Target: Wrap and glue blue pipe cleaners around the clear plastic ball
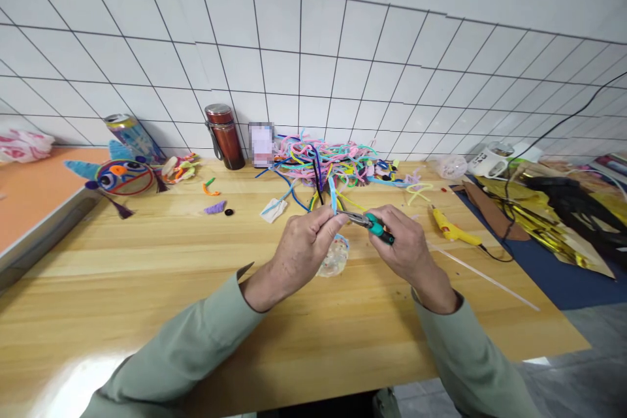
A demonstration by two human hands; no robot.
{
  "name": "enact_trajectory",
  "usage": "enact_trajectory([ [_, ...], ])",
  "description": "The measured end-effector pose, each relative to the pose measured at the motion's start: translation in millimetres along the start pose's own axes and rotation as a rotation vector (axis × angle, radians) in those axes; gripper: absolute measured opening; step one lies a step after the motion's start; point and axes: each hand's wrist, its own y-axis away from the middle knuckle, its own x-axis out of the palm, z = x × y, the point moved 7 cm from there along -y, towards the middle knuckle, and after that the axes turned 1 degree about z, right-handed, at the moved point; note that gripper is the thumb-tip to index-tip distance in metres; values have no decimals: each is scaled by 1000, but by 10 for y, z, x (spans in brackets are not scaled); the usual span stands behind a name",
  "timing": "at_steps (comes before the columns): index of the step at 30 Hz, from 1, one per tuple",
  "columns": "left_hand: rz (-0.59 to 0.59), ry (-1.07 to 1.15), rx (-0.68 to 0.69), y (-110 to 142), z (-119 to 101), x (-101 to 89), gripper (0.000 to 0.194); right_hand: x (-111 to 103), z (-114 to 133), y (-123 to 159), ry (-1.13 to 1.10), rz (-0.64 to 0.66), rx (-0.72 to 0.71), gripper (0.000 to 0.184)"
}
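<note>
a wooden worktop point(161, 313) is the largest thing, running from left to right below a tiled wall point(274, 65). at the far left is a tray-like box point(44, 189) with an orange surface, and at the far right a dark blue sheet point(563, 284) lies under crumpled gold foil point(553, 235). a tangled heap of fuzzy stems point(333, 157), mostly pink with blue, yellow and green among them, sits at the far middle, close to the wall. nearer than the heap are the two hands. the left hand point(301, 241) is closed, thumb and fingers pressed together, pinching a light blue strip point(334, 194) that stands up from the grip. the right hand point(404, 241) is curled round the green and black handles of the pliers point(369, 222), whose metal nose points left and reaches the left fingertips, at the foot of the strip; whether the nose bites the strip i cannot tell. left of the heap stands a reddish-brown flask point(226, 137), upright, and further left a round craft face point(125, 176) with blue ears, in front of a tilted can point(132, 134). a yellow glue gun point(453, 228) lies right of the right hand. below the hands, on the worktop, is a clear roundish piece point(333, 260) with blue at its far edge. the smallest is a black ring point(228, 212), just beside a purple coil point(214, 208), left of the left hand.
</note>
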Motion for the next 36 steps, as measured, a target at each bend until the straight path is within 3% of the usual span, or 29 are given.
enact_trajectory([
  [3,-38,9,-14,-3,6,-10,42,4,23,3,13,3,6,32],
  [9,-110,91,-77,3,7,-68,41,-66,165,8,194,-147,94,33],
  [15,-27,220,-260,59,258,209,44,-359,123,82,84,-340,290,33],
  [19,-77,308,-350,33,286,165,34,-332,76,25,46,-206,265,32],
  [24,-83,390,-314,23,175,45,29,-142,39,-18,-13,-11,177,42],
  [30,-62,426,-231,97,204,61,29,-33,55,1,-10,82,132,41],
  [36,-50,375,-234,89,172,42,29,4,80,6,-14,93,94,41],
])
